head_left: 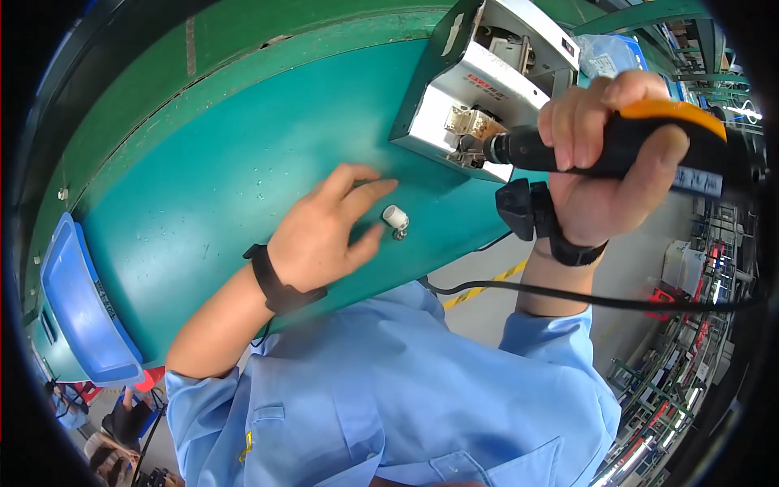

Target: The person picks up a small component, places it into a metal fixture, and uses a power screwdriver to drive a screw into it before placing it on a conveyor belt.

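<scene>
My right hand (604, 154) grips a black electric screwdriver with an orange part (596, 154), its fingers wrapped round the body. The screwdriver's tip points left at the front opening of a white metal screw feeder (487, 89); whether they touch I cannot tell. Over the green mat, my left hand (329, 231) has its fingers apart and holds nothing. Just right of its fingertips a small white cylindrical part (395, 216) lies on the mat, with a small metal piece (400, 234) beside it.
A blue plastic bin (85, 300) stands at the left end of the green mat (195, 203). A black cable (584, 299) crosses in front of my right forearm. Behind the feeder lies a clear plastic bag (604, 55). Another person (69, 406) is at the lower left.
</scene>
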### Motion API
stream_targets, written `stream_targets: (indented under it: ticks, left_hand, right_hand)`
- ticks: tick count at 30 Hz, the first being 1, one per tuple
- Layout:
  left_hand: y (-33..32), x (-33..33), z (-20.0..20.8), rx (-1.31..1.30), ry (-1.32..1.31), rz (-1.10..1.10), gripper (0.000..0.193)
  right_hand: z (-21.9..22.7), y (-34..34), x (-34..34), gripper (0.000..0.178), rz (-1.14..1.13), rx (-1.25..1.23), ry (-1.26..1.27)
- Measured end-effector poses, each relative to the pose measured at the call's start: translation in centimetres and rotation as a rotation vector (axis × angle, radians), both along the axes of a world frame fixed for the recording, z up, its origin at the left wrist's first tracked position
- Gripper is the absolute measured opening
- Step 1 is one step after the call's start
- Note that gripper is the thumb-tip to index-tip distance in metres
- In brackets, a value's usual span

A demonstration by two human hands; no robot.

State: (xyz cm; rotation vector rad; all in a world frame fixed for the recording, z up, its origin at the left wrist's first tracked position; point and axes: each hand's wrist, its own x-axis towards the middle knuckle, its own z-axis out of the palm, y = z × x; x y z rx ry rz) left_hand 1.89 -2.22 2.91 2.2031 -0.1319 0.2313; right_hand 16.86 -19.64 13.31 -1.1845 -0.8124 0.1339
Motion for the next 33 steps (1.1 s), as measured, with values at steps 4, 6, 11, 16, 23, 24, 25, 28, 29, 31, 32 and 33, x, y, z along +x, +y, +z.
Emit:
stream_targets:
  ticks: [4, 6, 11, 16, 23, 24, 25, 28, 29, 31, 32, 33]
  left_hand:
    - [-0.6, 0.3, 0.4, 0.246, -0.138, -0.235, 0.032]
    - [-0.8, 0.0, -0.6, 0.270, -0.072, -0.249, 0.033]
    - [0.2, -0.4, -1.9, 0.119, 0.068, -0.170, 0.033]
    - [1.5, 0.0, -1.8, -0.153, 0.092, -0.029, 0.023]
    - [1.6, -0.7, -2.0, -0.250, 0.134, 0.022, 0.022]
    - [1.7, -0.8, -2.3, -0.211, 0.080, 0.009, 0.022]
    - [1.8, -0.8, -2.4, -0.214, 0.081, 0.013, 0.022]
    - [1.8, -0.9, -2.7, -0.261, 0.135, 0.000, 0.022]
    - [1.8, -0.9, -2.7, -0.264, 0.135, 0.005, 0.022]
    - [1.9, -1.0, -2.7, -0.240, 0.093, -0.004, 0.025]
    - [1.9, -1.0, -2.8, -0.228, 0.072, -0.008, 0.026]
    - [1.8, -1.0, -2.9, -0.231, 0.073, -0.002, 0.026]
  right_hand:
    - [0.4, 0.6, 2.0, 0.047, 0.084, 0.012, 0.113]
    - [0.4, 0.7, 1.7, 0.047, 0.080, 0.028, 0.184]
    - [-0.9, 1.1, -1.6, 0.048, 0.030, 0.133, 0.278]
    - [-1.6, 1.8, -3.9, 0.053, 0.225, 0.173, 0.062]
    - [-3.1, 4.0, -5.3, 0.058, 0.246, 0.133, -0.019]
    - [-3.2, 4.3, -5.5, 0.059, 0.247, 0.124, -0.016]
    - [-3.2, 4.4, -5.6, 0.059, 0.251, 0.121, -0.014]
    - [-3.5, 4.8, -6.2, 0.058, 0.261, 0.054, -0.008]
    - [-3.6, 4.9, -6.3, 0.058, 0.266, 0.052, -0.007]
    - [-4.0, 5.0, -6.3, 0.057, 0.258, 0.016, -0.009]
    - [-4.2, 5.1, -6.3, 0.057, 0.255, -0.002, -0.009]
    - [-4.3, 5.1, -6.4, 0.057, 0.261, -0.004, -0.007]
